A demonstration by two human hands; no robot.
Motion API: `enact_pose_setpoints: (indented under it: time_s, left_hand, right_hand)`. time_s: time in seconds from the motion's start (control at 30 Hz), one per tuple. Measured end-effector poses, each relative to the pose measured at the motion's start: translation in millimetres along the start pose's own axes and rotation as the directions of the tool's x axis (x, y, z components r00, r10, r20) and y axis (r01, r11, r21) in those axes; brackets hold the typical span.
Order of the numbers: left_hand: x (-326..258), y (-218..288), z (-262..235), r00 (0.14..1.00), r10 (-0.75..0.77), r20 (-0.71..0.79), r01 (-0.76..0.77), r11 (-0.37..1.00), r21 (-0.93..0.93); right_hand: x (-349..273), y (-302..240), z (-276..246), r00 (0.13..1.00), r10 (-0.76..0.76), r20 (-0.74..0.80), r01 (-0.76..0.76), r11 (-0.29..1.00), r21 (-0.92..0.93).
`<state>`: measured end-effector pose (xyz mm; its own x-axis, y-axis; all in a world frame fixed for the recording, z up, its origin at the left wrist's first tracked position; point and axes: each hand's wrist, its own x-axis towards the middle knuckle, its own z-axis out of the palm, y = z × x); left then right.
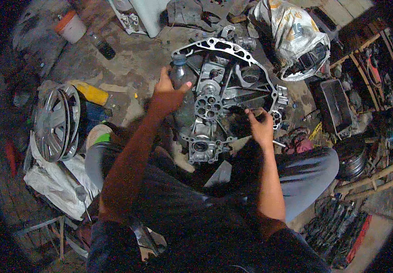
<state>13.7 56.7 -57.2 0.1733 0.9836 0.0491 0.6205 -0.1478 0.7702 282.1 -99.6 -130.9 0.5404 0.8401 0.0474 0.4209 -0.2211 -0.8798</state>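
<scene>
In front of me stands a large metal gearbox housing [256,61], its wide rim toward the far side and a round part with several holes [209,107] in its middle. My left hand [168,88] is wrapped round a clear plastic bottle [180,73] with a bluish cap, upright over the housing's left side. Over the housing's right side, my right hand [261,126] has its thumb and fingers drawn together. Something dark shows by its fingertips, too unclear to name. A short metal rod [278,143] sticks out near that wrist.
Spoked wheel covers [53,125] stand at left near a yellow container [92,93]. A dark bottle [103,48] and an orange-and-white bucket [71,27] are farther off. At right lie a white sack [289,34], a metal tray [335,107] and a tool case [335,232].
</scene>
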Motion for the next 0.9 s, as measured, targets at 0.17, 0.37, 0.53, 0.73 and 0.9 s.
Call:
enact_pose_setpoints:
  time_s: [0.17,0.37,0.53,0.73,0.9]
  left_hand:
    - [-7,-1,4,1.000,0.011,0.019,-0.014,0.985,0.171]
    - [-15,2,7,0.984,0.161,-0.077,-0.134,0.953,0.270]
    - [-11,6,9,0.990,0.138,0.039,-0.141,0.903,0.407]
    - [-17,14,4,0.998,-0.011,0.057,-0.017,0.880,0.474]
    - [-26,24,-2,0.990,0.131,-0.057,-0.102,0.925,0.366]
  right_hand:
    - [-3,13,11,0.933,-0.280,-0.226,0.202,0.927,-0.316]
    - [-16,-2,-13,0.992,-0.106,-0.064,0.014,0.612,-0.791]
    - [-20,44,-3,0.977,-0.172,-0.127,-0.030,0.475,-0.880]
    - [-31,18,-22,0.989,-0.094,-0.116,-0.008,0.744,-0.668]
    - [-35,-4,-74,0.979,0.203,0.000,-0.167,0.802,-0.573]
